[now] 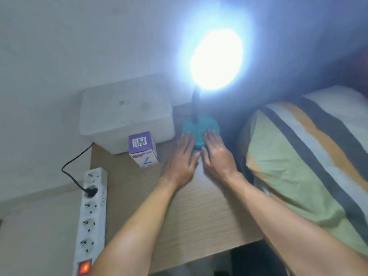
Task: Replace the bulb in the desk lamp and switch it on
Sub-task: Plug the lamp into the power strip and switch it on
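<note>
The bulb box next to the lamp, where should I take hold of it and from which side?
Grip the bulb box by its two upright side faces, coming from above and in front. It stands on end on the table, top free, with the white container close behind. The left hand is nearest, resting beside it.

The lamp (pixel 201 124) shines very bright at the top middle. The left hand (pixel 182 158) and right hand (pixel 216 154) lie flat, fingers on its blue base. A small purple box (pixel 142 149) stands left of them on the counter (pixel 195 212).
</note>
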Available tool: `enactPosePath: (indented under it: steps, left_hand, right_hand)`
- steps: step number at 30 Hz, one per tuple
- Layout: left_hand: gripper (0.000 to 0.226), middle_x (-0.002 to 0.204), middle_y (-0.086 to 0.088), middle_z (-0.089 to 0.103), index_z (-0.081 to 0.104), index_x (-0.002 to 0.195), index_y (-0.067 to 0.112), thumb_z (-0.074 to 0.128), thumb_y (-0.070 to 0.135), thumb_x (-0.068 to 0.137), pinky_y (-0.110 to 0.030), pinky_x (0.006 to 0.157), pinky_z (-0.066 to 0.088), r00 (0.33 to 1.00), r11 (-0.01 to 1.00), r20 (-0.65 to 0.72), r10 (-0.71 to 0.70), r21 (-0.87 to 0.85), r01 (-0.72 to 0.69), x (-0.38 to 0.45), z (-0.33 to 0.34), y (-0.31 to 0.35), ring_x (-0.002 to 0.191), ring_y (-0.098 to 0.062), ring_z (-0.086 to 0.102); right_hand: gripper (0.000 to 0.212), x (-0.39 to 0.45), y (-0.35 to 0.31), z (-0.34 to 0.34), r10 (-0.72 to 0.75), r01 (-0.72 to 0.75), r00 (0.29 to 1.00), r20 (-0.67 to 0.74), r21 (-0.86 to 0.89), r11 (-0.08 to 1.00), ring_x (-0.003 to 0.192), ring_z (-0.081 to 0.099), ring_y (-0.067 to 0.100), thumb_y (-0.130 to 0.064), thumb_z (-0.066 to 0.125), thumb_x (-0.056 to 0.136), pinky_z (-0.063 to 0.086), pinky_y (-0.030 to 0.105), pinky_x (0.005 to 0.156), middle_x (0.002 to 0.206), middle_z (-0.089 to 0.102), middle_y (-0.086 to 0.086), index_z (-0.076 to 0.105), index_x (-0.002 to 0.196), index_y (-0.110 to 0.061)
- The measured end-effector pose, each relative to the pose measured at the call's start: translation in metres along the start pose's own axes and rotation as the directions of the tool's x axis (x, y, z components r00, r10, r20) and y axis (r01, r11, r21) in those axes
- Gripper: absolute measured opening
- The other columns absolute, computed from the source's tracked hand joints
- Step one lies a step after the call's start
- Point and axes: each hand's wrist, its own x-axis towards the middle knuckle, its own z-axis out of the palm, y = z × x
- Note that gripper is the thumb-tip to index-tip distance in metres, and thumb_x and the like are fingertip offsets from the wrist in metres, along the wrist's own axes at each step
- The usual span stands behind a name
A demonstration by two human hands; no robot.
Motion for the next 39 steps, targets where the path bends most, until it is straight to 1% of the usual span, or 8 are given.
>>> enactPosePath:
  steps: [3, 9, 13, 19, 25, 32, 36, 39]
  left_hand:
    - [0.069, 0.170, -0.011, 0.018, 0.029, 0.161, 0.010, 0.022, 0.052, 0.106, -0.039, 0.129, 0.010, 1.000, 1.000, -0.022, 0.008, 0.004, -0.008, 0.0001, -0.0009, 0.0014, 0.159, -0.022, 0.008]
    - [0.061, 0.168, -0.014, 0.024, 0.033, 0.159, 0.007, 0.036, 0.042, 0.109, -0.041, 0.128, 0.016, 0.998, 1.000, -0.056, 0.031, 0.003, -0.031, 0.0017, 0.0006, 0.0000, 0.158, -0.026, 0.016]
    - [0.062, 0.168, -0.013, 0.025, 0.034, 0.159, 0.009, 0.031, 0.045, 0.108, -0.042, 0.128, 0.019, 0.998, 1.000, -0.060, 0.021, -0.018, -0.022, 0.0021, 0.0020, -0.0005, 0.158, -0.025, 0.016]
    - [0.061, 0.167, -0.014, 0.026, 0.035, 0.158, 0.009, 0.033, 0.044, 0.109, -0.044, 0.127, 0.021, 0.997, 0.999, -0.069, 0.018, -0.030, -0.020, 0.0022, 0.0022, -0.0011, 0.157, -0.026, 0.018]
    - [0.059, 0.168, -0.012, 0.024, 0.034, 0.159, 0.010, 0.036, 0.041, 0.109, -0.039, 0.128, 0.017, 0.997, 0.999, -0.070, 0.015, -0.032, -0.018, 0.0022, 0.0027, -0.0006, 0.158, -0.025, 0.015]
    - [0.059, 0.169, -0.010, 0.022, 0.032, 0.160, 0.012, 0.034, 0.043, 0.110, -0.039, 0.128, 0.017, 0.998, 0.999, -0.065, 0.012, -0.033, -0.014, 0.0023, 0.0029, -0.0015, 0.159, -0.022, 0.013]
    - [0.059, 0.169, -0.010, 0.023, 0.032, 0.160, 0.012, 0.034, 0.043, 0.109, -0.045, 0.127, 0.024, 0.997, 0.999, -0.070, 0.018, -0.036, -0.020, 0.0022, 0.0043, -0.0033, 0.158, -0.023, 0.014]
    - [0.059, 0.170, -0.009, 0.023, 0.033, 0.160, 0.013, 0.034, 0.043, 0.108, -0.044, 0.123, 0.031, 0.994, 0.999, -0.103, 0.025, -0.035, -0.029, 0.0008, 0.0066, -0.0020, 0.158, -0.025, 0.016]
  right_hand:
    - [0.050, -0.0014, -0.0010, -0.0004, -0.008, 0.008, 1.000, -0.023, -0.002, 1.000, 0.136, 0.046, 0.039, -0.014, 0.056, 0.091, 0.037, 0.047, 0.114, 0.141, 0.053, 0.027, 0.052, 0.135, 0.009]
    - [0.052, 0.0003, 0.0016, 0.0029, 0.005, -0.005, 1.000, -0.003, -0.011, 1.000, 0.139, 0.042, 0.036, -0.020, 0.049, 0.094, 0.028, 0.046, 0.119, 0.145, 0.049, 0.025, 0.049, 0.139, 0.006]
    - [0.052, 0.0002, -0.0003, 0.0021, -0.006, 0.006, 1.000, -0.013, -0.016, 1.000, 0.139, 0.043, 0.038, -0.018, 0.053, 0.093, 0.027, 0.044, 0.120, 0.144, 0.049, 0.026, 0.049, 0.139, 0.007]
    - [0.053, 0.0004, -0.0007, 0.0010, -0.006, 0.006, 1.000, -0.022, -0.005, 1.000, 0.139, 0.043, 0.038, -0.017, 0.054, 0.093, 0.028, 0.042, 0.120, 0.144, 0.049, 0.026, 0.049, 0.139, 0.008]
    - [0.051, 0.0003, -0.0029, -0.0024, -0.015, 0.014, 1.000, -0.026, -0.009, 1.000, 0.139, 0.042, 0.037, -0.015, 0.056, 0.094, 0.028, 0.041, 0.120, 0.144, 0.050, 0.025, 0.049, 0.139, 0.008]
    - [0.051, 0.0009, -0.0022, -0.0024, -0.011, 0.011, 0.999, -0.033, -0.013, 1.000, 0.139, 0.043, 0.036, -0.015, 0.056, 0.094, 0.028, 0.039, 0.120, 0.143, 0.051, 0.025, 0.049, 0.139, 0.007]
    - [0.053, 0.0009, -0.0041, -0.0041, -0.003, 0.002, 1.000, -0.025, -0.020, 1.000, 0.139, 0.042, 0.034, -0.018, 0.056, 0.094, 0.031, 0.040, 0.119, 0.144, 0.049, 0.023, 0.047, 0.140, 0.005]
    - [0.055, -0.0007, -0.0042, -0.0063, 0.045, -0.045, 0.999, -0.001, -0.011, 0.999, 0.142, 0.037, 0.032, -0.024, 0.052, 0.097, 0.034, 0.040, 0.118, 0.149, 0.044, 0.019, 0.042, 0.145, -0.001]
